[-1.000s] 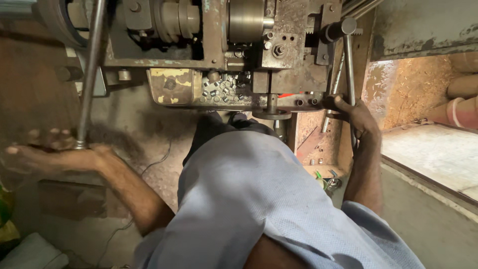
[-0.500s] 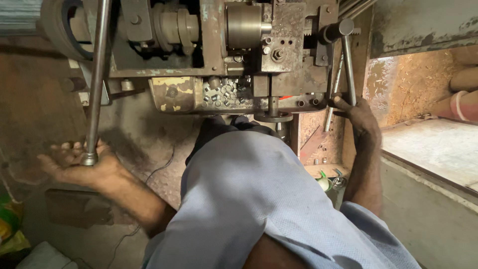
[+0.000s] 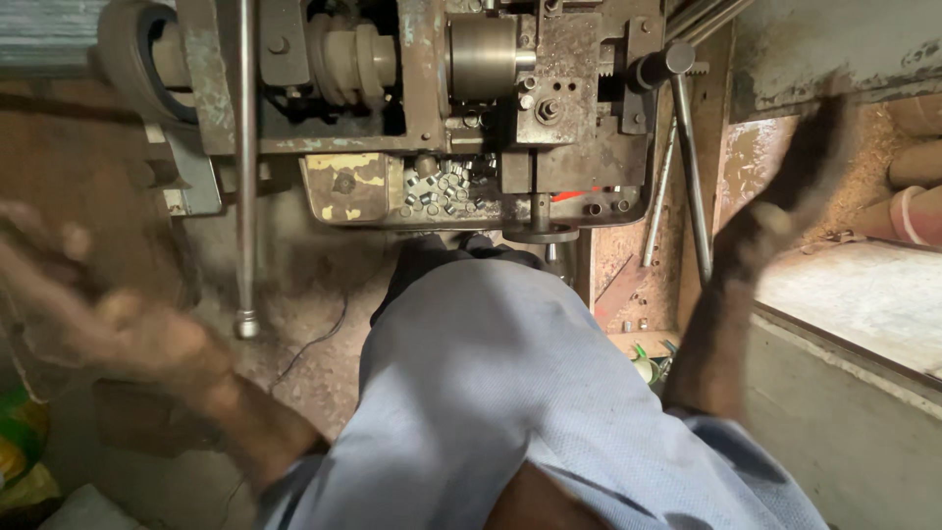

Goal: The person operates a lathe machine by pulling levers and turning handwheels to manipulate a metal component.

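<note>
My left hand (image 3: pixel 93 319) is a blur at the far left, fingers spread, holding nothing. It is off to the left of the long steel lever rod (image 3: pixel 245 196), whose ball end (image 3: pixel 245 324) hangs free. My right hand (image 3: pixel 790 191) is also blurred, raised to the right of the thin right lever rod (image 3: pixel 692 177) and apart from it, with nothing in it. Between the levers stands a worn, rusty machine (image 3: pixel 579 108) with a cylindrical spindle (image 3: pixel 486 59). A yellowish tray (image 3: pixel 343 186) below it holds several small metal pieces (image 3: pixel 442 186). My blue-clad knee (image 3: pixel 491 373) fills the lower middle.
A large pulley wheel (image 3: pixel 137 59) sits at the machine's upper left. A pale bench surface (image 3: pixel 863 294) dusted with sawdust lies at the right, with round pipes (image 3: pixel 917 196) behind it. A green and yellow object (image 3: pixel 25 451) rests on the dirt floor at lower left.
My left hand has let go of the long lever's ball end and swung away to the left. My right hand has come off the right lever and moved up and to the right.
</note>
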